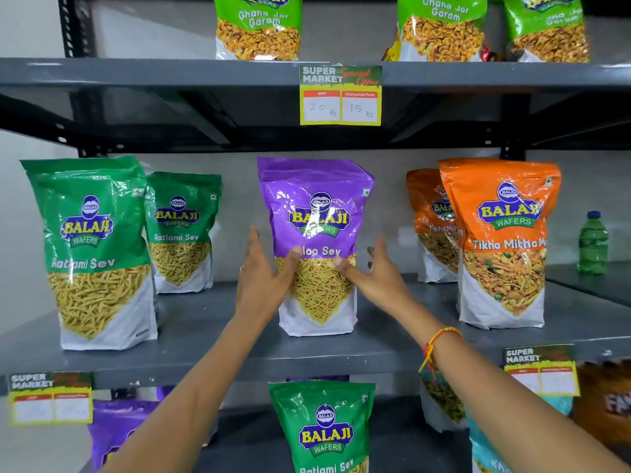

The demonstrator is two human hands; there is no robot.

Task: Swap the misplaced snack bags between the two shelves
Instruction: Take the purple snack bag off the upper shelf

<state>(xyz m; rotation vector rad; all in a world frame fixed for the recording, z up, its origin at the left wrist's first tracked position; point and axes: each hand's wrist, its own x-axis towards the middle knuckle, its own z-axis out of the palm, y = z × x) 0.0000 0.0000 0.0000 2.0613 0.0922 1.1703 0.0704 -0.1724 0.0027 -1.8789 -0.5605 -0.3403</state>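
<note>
A purple Aloo Sev bag [316, 213] stands upright in the middle of the grey middle shelf [211, 336], between green and orange bags. My left hand [264, 268] is against its left side and my right hand [372, 271] against its right side. Both thumbs touch the bag's front and the fingers are spread, with no firm grip closed around it. On the shelf below, a green Ratlami Sev bag [324, 428] stands in the middle, next to a purple bag [119, 428] at the lower left.
Two green Ratlami Sev bags [92, 240] stand left on the middle shelf, two orange Tikha Mitha bags [502, 233] right. A green bottle [592, 244] sits far right. Chana Jor Garam bags [259, 25] line the top shelf. A price tag [340, 95] hangs from its edge.
</note>
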